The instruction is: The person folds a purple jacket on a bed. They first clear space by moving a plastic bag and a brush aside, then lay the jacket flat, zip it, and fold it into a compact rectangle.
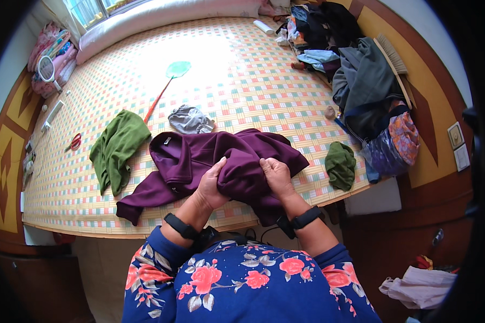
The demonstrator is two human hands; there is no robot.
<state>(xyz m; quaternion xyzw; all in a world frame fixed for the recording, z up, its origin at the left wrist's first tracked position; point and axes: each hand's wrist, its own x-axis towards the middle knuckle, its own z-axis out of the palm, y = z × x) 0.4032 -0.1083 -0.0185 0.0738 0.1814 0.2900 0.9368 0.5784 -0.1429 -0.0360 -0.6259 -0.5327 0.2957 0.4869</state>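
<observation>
A dark purple long-sleeved jacket (202, 149) lies bunched at the front edge of the mat-covered platform. My left hand (213, 183) grips a fold near its middle, thumb on top. A short way to the right, my right hand (278, 175) pinches the same bulging fold from its other side. Both sets of fingertips are partly hidden under the cloth. One sleeve reaches out to the left, and part of the garment hangs over the edge between my arms. The collar end, with a small label, points to the far left.
Left of the jacket lies a green cloth (119, 149); behind it, a grey elastic-edged cloth (190, 119) and a fly swatter (178, 69). Red-handled scissors (76, 141) rest farther left. A smaller green cloth (339, 165), piled clothes (359, 76) and a wooden-handled brush (394, 66) are at right.
</observation>
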